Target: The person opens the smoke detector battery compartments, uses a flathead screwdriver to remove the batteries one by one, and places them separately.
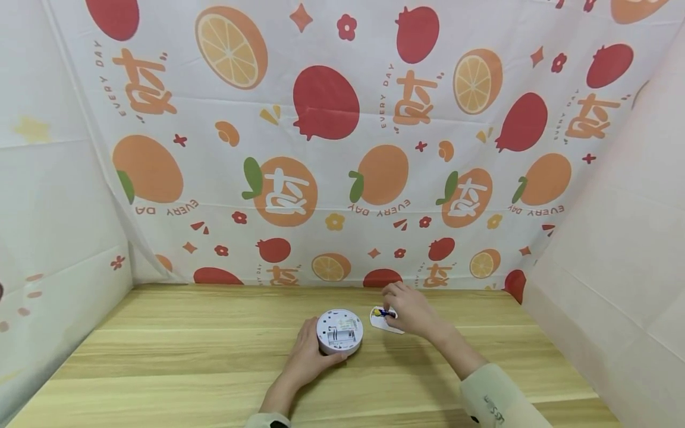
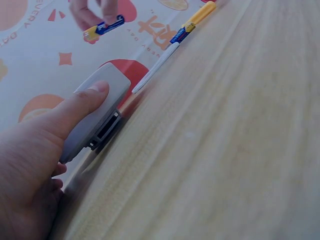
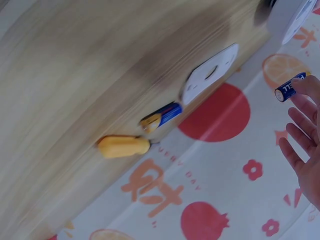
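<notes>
My left hand (image 1: 305,359) grips a round white device (image 1: 324,331) by its side, thumb at the front edge and fingers around the left. The device's battery compartment (image 1: 341,339) faces up, uncovered. Between thumb and fingers, my right hand (image 1: 411,310) pinches a blue and yellow battery (image 3: 286,91), held above the table to the right of the device. Below that hand lies a flat white plate (image 3: 212,70) with a hole in it. Beside the plate, a second blue and yellow battery (image 3: 164,116) rests on the table.
A yellow-handled tool (image 3: 122,146) with a thin shaft, apparently a screwdriver, lies near the loose battery. The wood-grain table (image 1: 176,356) meets a fruit-printed cloth (image 1: 369,238) at the back. White cloth walls (image 1: 621,285) stand on both sides.
</notes>
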`<act>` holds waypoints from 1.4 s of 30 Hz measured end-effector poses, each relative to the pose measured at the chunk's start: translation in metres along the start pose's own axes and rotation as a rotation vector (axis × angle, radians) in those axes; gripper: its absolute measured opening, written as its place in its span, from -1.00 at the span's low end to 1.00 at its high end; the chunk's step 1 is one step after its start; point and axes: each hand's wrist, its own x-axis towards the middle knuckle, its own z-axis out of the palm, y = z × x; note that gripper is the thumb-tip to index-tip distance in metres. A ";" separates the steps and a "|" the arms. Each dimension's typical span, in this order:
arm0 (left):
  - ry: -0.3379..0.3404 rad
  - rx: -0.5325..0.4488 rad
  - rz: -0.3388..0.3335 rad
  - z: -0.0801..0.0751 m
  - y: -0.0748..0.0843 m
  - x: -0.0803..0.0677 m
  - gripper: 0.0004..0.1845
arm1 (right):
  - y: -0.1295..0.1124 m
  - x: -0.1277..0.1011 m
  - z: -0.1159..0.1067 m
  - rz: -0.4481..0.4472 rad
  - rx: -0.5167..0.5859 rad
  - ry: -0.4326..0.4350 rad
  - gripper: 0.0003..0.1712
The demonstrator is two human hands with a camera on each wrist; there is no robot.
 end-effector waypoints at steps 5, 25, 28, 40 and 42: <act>-0.001 0.002 -0.007 -0.001 -0.001 0.000 0.10 | 0.015 -0.010 0.007 0.011 -0.013 0.029 -0.82; -0.014 -0.001 -0.025 -0.002 -0.001 0.001 0.10 | 0.054 -0.039 0.027 0.241 -0.064 -0.090 -0.78; -0.014 -0.004 -0.024 -0.002 -0.002 0.002 0.10 | 0.056 -0.040 0.030 0.276 -0.073 -0.082 -0.75; -0.019 0.008 -0.020 0.000 -0.004 0.002 0.10 | 0.062 -0.046 0.049 0.427 -0.094 -0.153 -0.85; -0.022 0.007 -0.020 0.000 -0.004 0.003 0.10 | 0.064 -0.046 0.051 0.438 -0.090 -0.156 -0.88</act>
